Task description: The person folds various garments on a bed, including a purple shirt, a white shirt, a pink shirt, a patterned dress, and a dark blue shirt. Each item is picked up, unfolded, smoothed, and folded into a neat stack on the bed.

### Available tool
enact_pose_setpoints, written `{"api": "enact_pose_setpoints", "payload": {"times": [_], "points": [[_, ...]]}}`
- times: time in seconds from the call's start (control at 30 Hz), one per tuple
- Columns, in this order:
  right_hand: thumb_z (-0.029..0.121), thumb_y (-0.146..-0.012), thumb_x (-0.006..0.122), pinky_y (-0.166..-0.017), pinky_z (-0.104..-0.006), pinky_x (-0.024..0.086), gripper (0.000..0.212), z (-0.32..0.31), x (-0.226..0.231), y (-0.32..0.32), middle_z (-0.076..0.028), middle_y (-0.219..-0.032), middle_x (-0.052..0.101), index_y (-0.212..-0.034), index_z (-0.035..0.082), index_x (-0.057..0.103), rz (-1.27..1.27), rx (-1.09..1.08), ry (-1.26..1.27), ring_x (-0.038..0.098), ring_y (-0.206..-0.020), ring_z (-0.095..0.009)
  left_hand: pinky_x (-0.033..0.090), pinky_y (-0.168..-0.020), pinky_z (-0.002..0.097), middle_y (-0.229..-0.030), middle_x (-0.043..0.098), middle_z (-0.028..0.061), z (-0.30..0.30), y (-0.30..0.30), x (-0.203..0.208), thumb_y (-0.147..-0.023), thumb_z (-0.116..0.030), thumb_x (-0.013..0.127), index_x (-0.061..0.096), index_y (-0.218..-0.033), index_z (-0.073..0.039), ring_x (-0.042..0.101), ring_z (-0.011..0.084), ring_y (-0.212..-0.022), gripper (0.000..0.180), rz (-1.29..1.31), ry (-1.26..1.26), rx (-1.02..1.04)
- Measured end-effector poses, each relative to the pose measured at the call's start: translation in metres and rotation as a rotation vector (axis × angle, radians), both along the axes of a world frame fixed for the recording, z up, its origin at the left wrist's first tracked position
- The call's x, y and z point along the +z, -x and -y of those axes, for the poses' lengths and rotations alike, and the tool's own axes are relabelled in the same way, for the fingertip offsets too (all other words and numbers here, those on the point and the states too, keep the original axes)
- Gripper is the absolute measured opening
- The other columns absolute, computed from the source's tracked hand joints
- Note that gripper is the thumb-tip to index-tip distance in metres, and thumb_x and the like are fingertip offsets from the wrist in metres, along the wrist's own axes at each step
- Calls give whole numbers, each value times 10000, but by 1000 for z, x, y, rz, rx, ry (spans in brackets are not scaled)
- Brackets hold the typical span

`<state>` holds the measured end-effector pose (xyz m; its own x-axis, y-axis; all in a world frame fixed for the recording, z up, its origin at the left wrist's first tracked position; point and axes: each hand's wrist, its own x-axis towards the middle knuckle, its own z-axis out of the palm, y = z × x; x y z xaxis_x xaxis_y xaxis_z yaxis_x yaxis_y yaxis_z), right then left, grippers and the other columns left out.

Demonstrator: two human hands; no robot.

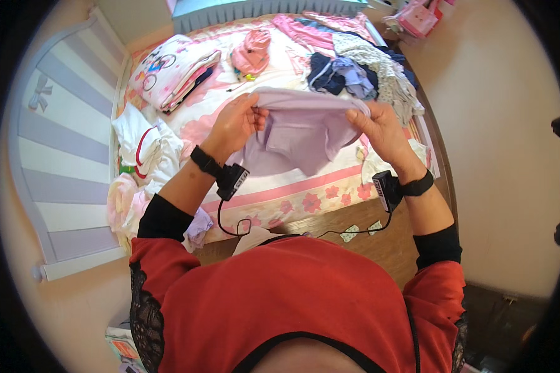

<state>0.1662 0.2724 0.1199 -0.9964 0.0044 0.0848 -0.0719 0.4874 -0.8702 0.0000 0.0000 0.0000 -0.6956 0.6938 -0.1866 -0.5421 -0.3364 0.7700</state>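
A pale lilac garment (298,140) hangs stretched between my two hands above the bed; its exact kind does not show. My left hand (238,119) pinches its upper left edge, with the fingers curled. At the upper right edge my right hand (374,127) grips the cloth, thumb on the near side. The garment's opening faces me and its lower part droops over the bedspread. Each wrist wears a black strap with a small box and a cable.
The bed (255,202) has a floral cover. On it lie a folded printed quilt (171,71), a pink bundle (251,53), white clothes (143,146) at the left and a heap of dark and patterned clothes (354,74) at the far right. A striped headboard (68,133) stands left.
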Motion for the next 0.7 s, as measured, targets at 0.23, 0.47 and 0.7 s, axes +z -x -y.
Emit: {"api": "enact_pose_setpoints", "payload": {"times": [0.23, 0.47, 0.7], "points": [[291, -983, 606, -723, -272, 534, 361, -23, 57, -65, -49, -981, 665, -1193, -3, 610, 6, -105, 491, 621, -837, -108, 557, -706, 335, -1037, 663, 115, -93, -51, 79, -994, -336, 602, 562, -1192, -34, 657, 193, -855, 363, -251, 116, -167], [147, -838, 605, -778, -453, 529, 257, -37, 60, -93, -270, -944, 670, -1022, -31, 588, -155, -164, -328, 674, -859, -380, 324, -1146, 564, -1485, 467, 145, -171, -150, 106, -893, -661, 547, 357, -1493, -71, 448, 304, -1379, 862, -119, -322, -884], [97, -824, 601, -679, -519, 504, 378, -21, -1, -187, -258, -854, 671, -1190, 12, 552, -170, -254, -410, 659, -783, -440, 507, -987, 404, -1157, 677, 113, -216, -202, 61, -972, -235, 601, 644, -1108, -35, 638, 234, -1093, 245, 225, -271, -575]]}}
